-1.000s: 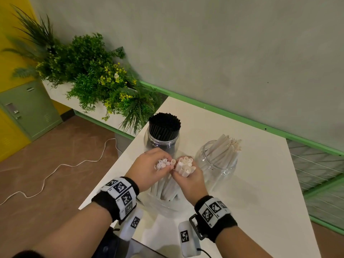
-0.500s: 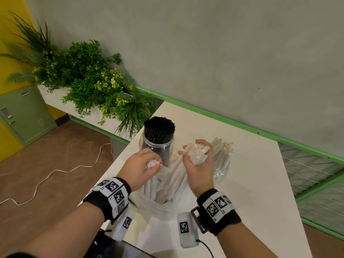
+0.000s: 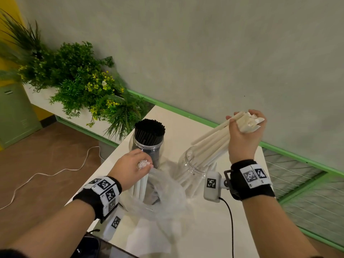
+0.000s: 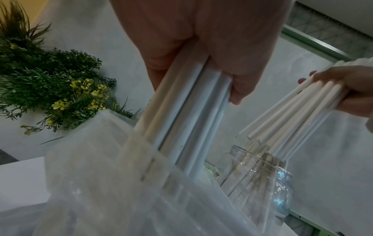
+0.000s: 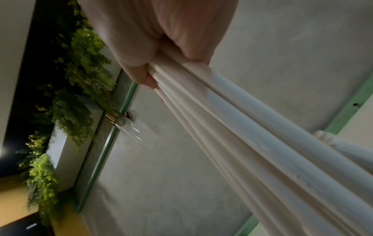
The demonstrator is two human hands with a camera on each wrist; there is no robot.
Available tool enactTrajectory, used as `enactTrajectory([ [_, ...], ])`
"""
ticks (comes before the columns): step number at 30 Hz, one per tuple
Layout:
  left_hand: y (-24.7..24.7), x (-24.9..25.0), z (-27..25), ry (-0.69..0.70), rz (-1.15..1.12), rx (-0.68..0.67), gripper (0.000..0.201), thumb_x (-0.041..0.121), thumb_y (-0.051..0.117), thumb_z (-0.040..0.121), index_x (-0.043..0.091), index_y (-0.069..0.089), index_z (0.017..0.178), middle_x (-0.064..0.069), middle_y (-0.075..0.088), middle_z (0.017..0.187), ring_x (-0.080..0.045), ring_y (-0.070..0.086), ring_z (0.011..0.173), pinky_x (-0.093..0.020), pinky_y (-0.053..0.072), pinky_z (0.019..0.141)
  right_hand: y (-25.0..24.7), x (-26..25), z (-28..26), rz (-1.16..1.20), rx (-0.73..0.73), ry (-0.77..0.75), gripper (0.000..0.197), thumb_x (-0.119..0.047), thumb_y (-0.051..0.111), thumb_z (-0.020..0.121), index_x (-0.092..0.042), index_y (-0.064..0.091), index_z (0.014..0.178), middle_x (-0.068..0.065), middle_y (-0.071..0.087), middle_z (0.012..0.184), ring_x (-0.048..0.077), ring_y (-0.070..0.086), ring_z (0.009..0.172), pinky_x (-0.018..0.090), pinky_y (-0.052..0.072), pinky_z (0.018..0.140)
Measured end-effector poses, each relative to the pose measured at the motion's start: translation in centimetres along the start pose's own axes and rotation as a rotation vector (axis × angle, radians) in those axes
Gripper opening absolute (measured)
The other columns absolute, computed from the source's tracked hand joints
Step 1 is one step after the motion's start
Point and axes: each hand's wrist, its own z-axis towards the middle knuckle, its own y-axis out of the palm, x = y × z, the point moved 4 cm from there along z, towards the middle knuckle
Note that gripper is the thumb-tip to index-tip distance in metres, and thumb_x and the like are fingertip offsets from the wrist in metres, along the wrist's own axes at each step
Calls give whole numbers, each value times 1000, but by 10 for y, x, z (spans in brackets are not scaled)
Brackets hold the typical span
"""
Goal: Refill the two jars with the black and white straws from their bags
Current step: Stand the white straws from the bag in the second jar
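A clear bag [image 3: 167, 198] lies crumpled on the white table [image 3: 214, 229]. The left hand [image 3: 130, 168] grips white straws [image 3: 142, 183] standing in it. Beyond, the raised right hand [image 3: 242, 138] grips a bundle [image 3: 214, 142] angled into a clear jar [image 3: 191, 170]. Left of that, a jar of black straws [image 3: 149, 135].

Head cam sits high, looking forward and down over the desk [image 3: 214, 229] toward the wall. Left wrist cam is close under the left hand [image 4: 201, 39], aimed along it at the clear jar [image 4: 260, 174], which the head view shares. Right wrist cam's blurry, probably tilted up at the wall.
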Motion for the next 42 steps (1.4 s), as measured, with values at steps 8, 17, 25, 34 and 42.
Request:
enactTrajectory([
  [8, 2, -2, 1, -12, 4, 0, 35, 54, 43, 76, 30, 66, 87, 12, 59, 95, -8, 57, 87, -33, 48, 79, 2, 44, -11, -121, 47, 74, 41, 1, 62, 85, -27, 45, 109, -10, 61, 93, -9, 63, 79, 12, 48, 73],
  [17, 3, 2, 2, -32, 12, -16, 31, 55, 43, 76, 33, 63, 84, 12, 57, 94, -10, 57, 86, -34, 48, 78, 14, 107, -50, -221, -96, 275, 34, -9, 73, 82, -31, 53, 99, -7, 70, 98, -1, 65, 89, 13, 50, 80],
  [25, 3, 0, 2, -40, 20, -24, 31, 55, 44, 77, 33, 64, 86, 12, 57, 95, -10, 57, 86, -35, 49, 78, 7, 125, -49, -254, -197, 342, 34, -8, 67, 86, -20, 52, 114, -5, 68, 109, -3, 62, 98, 11, 46, 86],
  [34, 5, -2, 2, -62, 12, -27, 26, 56, 44, 76, 38, 61, 85, 13, 57, 96, -10, 57, 88, -36, 48, 80, -15, 120, -46, -332, -291, 151, 37, -7, 41, 100, -19, 33, 134, -6, 60, 115, -2, 62, 95, 6, 41, 83],
  [42, 7, 0, 5, -51, 16, -37, 23, 56, 43, 77, 41, 58, 84, 13, 55, 96, -8, 55, 88, -33, 47, 80, -19, 117, -49, -638, -548, -111, 27, 5, 44, 96, -6, 62, 113, 4, 61, 111, 16, 56, 102, 6, 37, 91],
])
